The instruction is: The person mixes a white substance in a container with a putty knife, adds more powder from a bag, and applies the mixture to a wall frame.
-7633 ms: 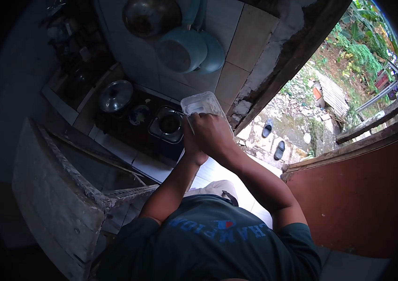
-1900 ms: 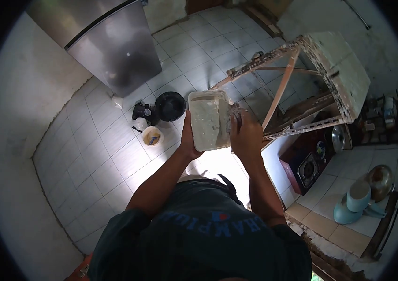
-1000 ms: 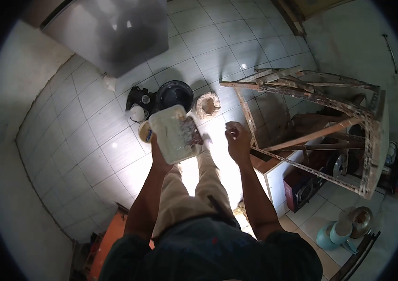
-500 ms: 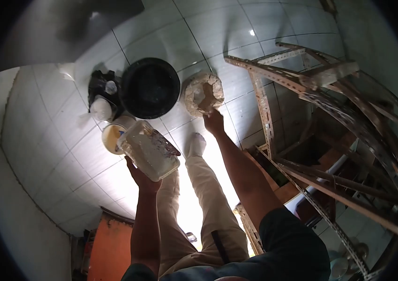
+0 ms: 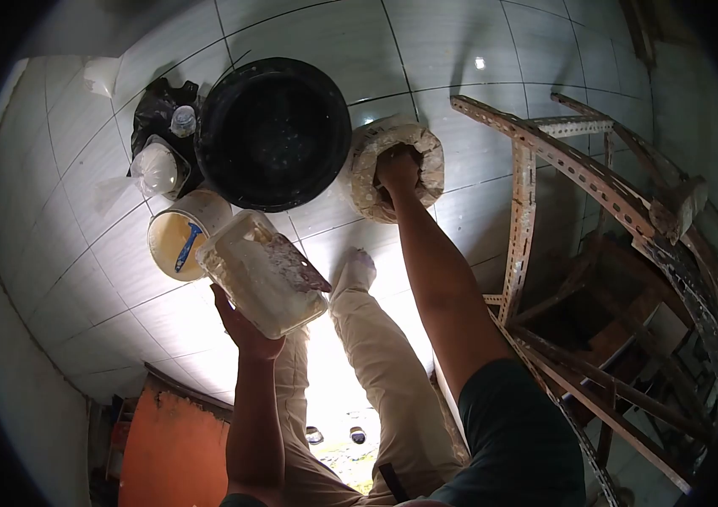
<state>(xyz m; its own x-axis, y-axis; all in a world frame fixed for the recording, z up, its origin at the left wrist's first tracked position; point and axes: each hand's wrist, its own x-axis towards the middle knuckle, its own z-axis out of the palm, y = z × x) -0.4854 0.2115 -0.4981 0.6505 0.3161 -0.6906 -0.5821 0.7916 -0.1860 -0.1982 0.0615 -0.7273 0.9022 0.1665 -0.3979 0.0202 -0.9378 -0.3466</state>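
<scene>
My left hand grips a clear plastic container from below and tilts it; white residue coats its inside. A dark, stained flat piece, perhaps a scraper, lies in that container. My right hand reaches down into a paper sack with a rolled-down rim, and its fingers are hidden inside. What the sack contains is hard to make out. Just left of the sack stands a wide black basin. Beside the plastic container is a cream bucket with a blue-handled tool in it.
A rusty perforated metal frame stands at the right. Left of the basin are a black plastic bag and a clear bag with white contents. An orange panel is at lower left. Tiles cover the floor.
My right hand has gone from the sack's near rim down into its opening. The view has shifted closer to the basin and sack. My left hand still holds the plastic container.
</scene>
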